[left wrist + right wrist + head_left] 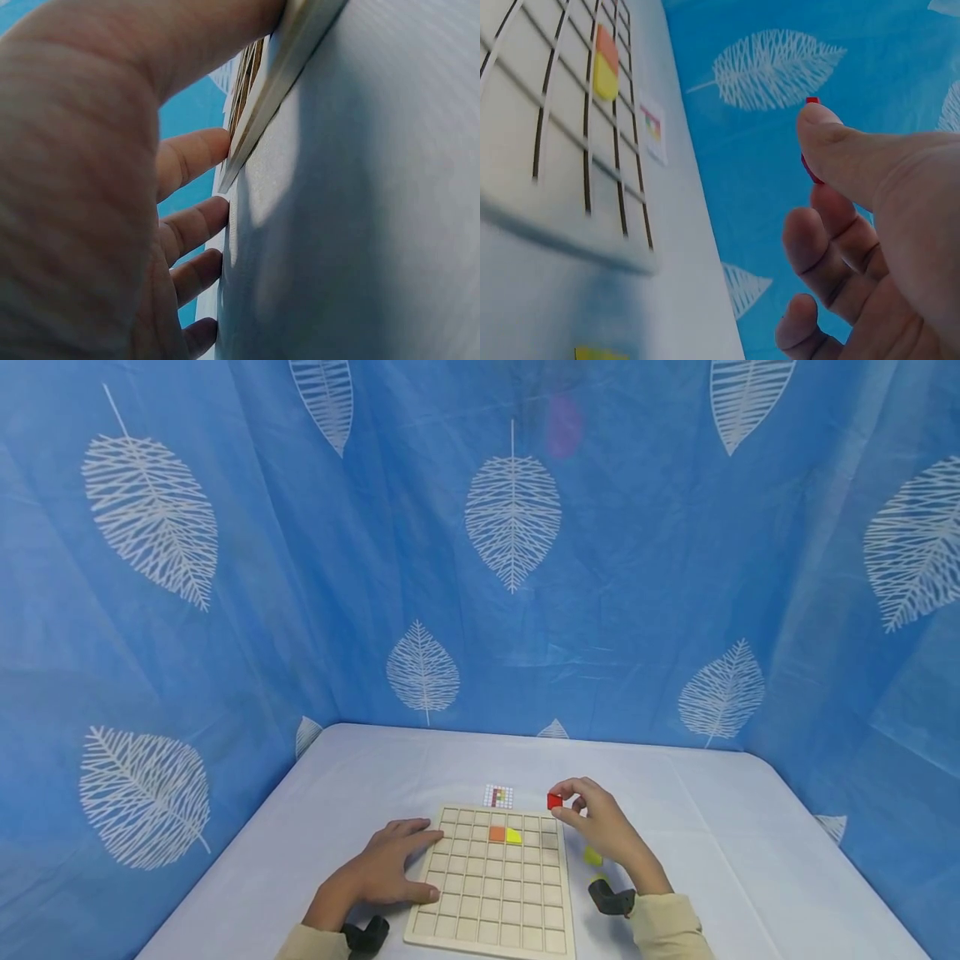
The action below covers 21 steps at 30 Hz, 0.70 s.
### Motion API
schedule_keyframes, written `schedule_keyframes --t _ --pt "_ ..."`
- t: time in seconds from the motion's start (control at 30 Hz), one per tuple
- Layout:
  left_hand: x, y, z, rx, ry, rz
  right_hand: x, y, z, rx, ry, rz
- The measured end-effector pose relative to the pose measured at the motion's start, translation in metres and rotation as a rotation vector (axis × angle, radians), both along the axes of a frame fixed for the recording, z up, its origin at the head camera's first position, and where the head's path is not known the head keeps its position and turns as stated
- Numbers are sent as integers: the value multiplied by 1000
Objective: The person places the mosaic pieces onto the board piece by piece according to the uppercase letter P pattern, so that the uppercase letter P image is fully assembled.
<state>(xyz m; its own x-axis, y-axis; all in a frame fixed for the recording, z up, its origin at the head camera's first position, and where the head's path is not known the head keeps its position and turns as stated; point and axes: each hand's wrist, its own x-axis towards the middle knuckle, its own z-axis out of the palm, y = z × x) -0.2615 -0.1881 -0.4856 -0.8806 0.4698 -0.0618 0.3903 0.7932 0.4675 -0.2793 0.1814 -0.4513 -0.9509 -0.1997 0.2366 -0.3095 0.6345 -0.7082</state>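
Pinching a small red piece (554, 802) between thumb and fingertip, the right hand (603, 827) holds it up by the far right corner of a pale gridded board (491, 889), so this piece is not yet set in a square. Two pieces do sit in the grid, in neighbouring squares near the far side: an orange piece (497, 834) and, just to its right, a yellow piece (513, 836). As far as shows, only these two are in place.

The left hand (382, 864), fingers spread, rests at the board's left side, its thumb on the board and forefinger touching the edge farther up. Just beyond the far edge lies a printed card (498, 796) with a coloured grid, its pattern too small to read exactly. It seems to show more coloured squares than the board has filled, so the work looks early, with several pieces probably left. On the white table (720, 827), right of the board, lies a loose yellow block (593, 857), apparently among those unplaced.
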Motion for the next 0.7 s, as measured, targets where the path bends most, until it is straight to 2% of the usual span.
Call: schedule_keyframes --t 0.13,0.27,0.47,0.7 --pt "1 1 -1 6 0 -5 -2 -15 3 -34 27 11" --pt "1 2 -2 1 0 -9 -4 -29 2 -80 16 19" --pt "0 1 -3 -9 7 1 -11 -53 -10 -125 -4 18" --pt "0 0 -1 -10 8 2 -12 -74 -23 -98 -36 92"
